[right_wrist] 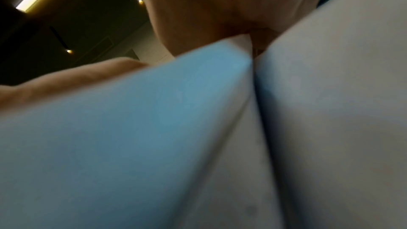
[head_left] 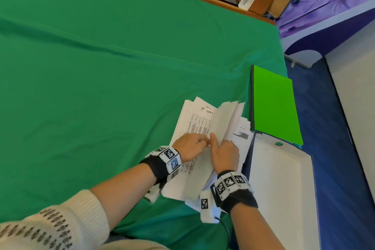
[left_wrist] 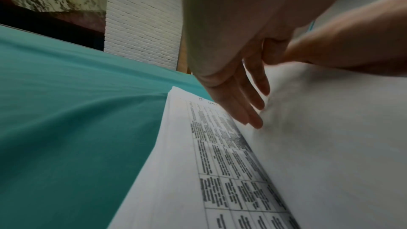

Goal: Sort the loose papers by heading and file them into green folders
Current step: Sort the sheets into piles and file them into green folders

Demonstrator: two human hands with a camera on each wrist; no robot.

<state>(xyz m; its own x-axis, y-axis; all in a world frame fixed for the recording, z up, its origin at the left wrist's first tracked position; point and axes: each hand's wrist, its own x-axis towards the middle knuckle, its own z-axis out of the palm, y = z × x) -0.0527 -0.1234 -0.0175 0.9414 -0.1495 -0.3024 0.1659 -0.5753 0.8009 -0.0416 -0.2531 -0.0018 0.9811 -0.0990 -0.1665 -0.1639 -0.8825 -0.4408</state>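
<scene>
A pile of loose papers lies on the green cloth; its exposed sheet has a printed table and a handwritten heading. My left hand rests on that sheet with straight fingers reaching into the crease. My right hand grips several lifted sheets, thumb in front, fingers hidden behind them. The right wrist view shows only blurred paper against the palm. A closed green folder lies to the right of the pile.
An open folder with a white inside and a green snap button lies at the table's right edge, under the green folder's near corner. Blue floor lies beyond the edge. Cardboard and a white panel stand behind the table.
</scene>
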